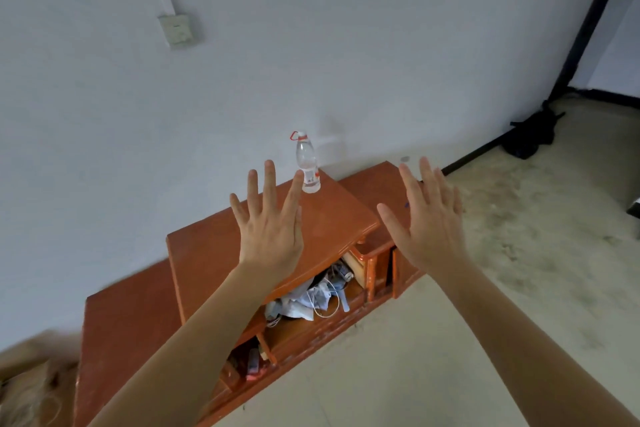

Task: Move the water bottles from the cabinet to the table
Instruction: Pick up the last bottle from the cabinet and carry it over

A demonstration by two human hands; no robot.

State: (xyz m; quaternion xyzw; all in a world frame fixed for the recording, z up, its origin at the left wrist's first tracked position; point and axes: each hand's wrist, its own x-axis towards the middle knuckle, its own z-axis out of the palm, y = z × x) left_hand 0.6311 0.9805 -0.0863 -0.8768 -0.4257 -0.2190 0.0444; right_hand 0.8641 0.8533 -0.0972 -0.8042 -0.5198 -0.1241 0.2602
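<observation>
Both hands are raised with fingers straight and spread wide, holding nothing: the left hand [270, 232] and the right hand [433, 225] hover palm-down above a low wooden cabinet [207, 253]. Its orange-brown top is glossy and stepped, with a raised middle part and lower parts on each side. An open compartment under the middle part holds a jumble of white cables and crumpled bags [311, 298]. The cabinet stands against a plain white wall [346, 45] that carries 1 switch plate [178, 29]. A pale, stained floor [519, 253] runs to the right, where a black bag [530, 135] lies near a dark door frame [588, 21].

1 water bottle [307, 166] stands upright at the back of the raised top, close to the wall. It is clear plastic with a red ring at the neck and a white label lower down.
</observation>
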